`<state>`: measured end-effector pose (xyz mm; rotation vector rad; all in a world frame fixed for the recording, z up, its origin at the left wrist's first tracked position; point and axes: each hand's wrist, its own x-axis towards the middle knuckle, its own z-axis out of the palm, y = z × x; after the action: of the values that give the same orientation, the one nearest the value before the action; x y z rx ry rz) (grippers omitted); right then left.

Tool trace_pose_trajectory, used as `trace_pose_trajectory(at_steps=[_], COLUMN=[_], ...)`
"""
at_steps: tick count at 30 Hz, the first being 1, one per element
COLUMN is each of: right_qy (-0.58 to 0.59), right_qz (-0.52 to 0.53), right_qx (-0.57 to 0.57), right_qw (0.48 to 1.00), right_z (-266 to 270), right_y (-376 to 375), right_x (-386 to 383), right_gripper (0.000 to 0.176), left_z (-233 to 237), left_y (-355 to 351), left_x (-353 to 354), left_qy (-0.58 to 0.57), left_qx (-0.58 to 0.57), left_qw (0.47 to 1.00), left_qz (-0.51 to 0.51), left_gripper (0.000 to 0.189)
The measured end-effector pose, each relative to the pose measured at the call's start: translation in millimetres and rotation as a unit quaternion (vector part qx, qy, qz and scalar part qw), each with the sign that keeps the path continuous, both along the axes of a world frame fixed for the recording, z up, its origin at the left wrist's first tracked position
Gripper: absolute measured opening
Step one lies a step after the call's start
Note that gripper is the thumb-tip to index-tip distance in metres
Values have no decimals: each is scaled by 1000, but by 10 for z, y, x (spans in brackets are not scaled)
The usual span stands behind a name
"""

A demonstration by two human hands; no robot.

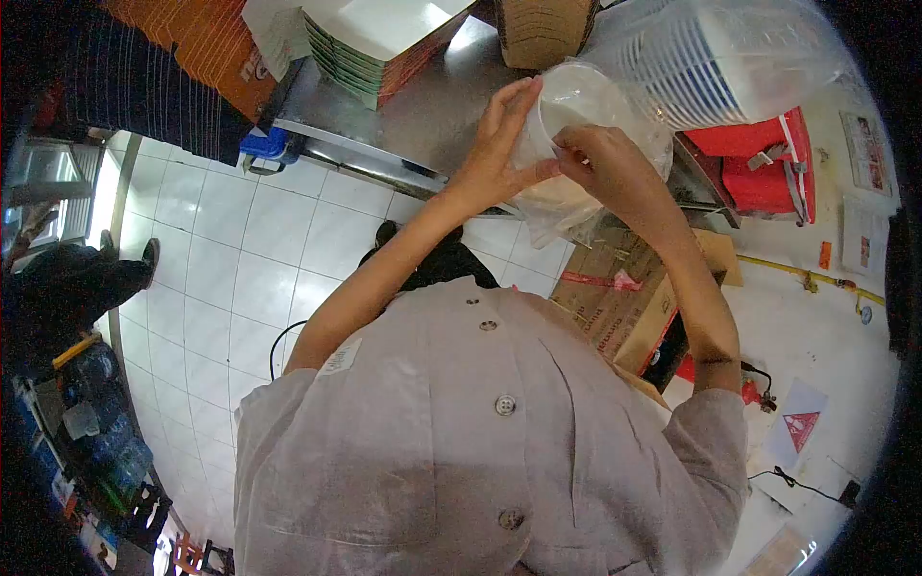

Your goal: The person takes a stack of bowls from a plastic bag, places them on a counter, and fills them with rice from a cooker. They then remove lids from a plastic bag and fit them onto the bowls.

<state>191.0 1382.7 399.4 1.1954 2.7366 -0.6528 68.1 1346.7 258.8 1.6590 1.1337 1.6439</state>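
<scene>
A round, pale translucent container [576, 93] in a clear plastic bag [552, 206] is at the top centre, over the metal counter's edge. My left hand [495, 149] holds its left side, with the fingers spread along the wall and the thumb towards my other hand. My right hand [605, 163] is closed at the near rim, its fingertips pinched together. Whatever lies between those fingertips is too small to make out. Loose plastic hangs below both hands.
Stacked paper trays [355, 67] and a brown carton stack [543, 34] stand on the metal counter [403, 120]. Bagged nested cups [711, 67] and a red bag [759, 163] are right. A cardboard box [615, 298] sits below. Another person's dark-clothed leg [77, 278] shows left.
</scene>
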Motion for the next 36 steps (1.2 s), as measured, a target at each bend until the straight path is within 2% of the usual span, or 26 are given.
trace_pose_trajectory(at_steps=[1,4,7,13,20,25,31,36], right_qy=[-33,-26,21,35,18,-3,6,21], right_qz=[4,63,75,14,6,24,39,28], right_qx=[10,74,158,127,91,12,92,107], right_qw=[999,995,984,991,996,1000,995,994], right_z=[19,18,51,79,44,87,12,14], right_y=[-6,22,-38,-57,-54,53,19,5], right_x=[-16,2,57,81,76,33,14,31], right_gripper=[16,16,15,16,15,14,15,16], left_z=[-17,-43,19,-6,29,-4,33,113], left_y=[4,-3,10,36,-27,24,-7,-41], left_x=[4,51,100,154,139,121,208,254], left_qy=[-5,-6,-19,-16,-48,-76,-115,-152], left_qx=[3,7,8,-6,-1,1,-29,-45], left_qw=[1000,1000,1000,1000,999,997,992,986], left_qz=[-4,3,17,24,2,-6,27,42], left_gripper=[91,89,85,77,73,75,82,87])
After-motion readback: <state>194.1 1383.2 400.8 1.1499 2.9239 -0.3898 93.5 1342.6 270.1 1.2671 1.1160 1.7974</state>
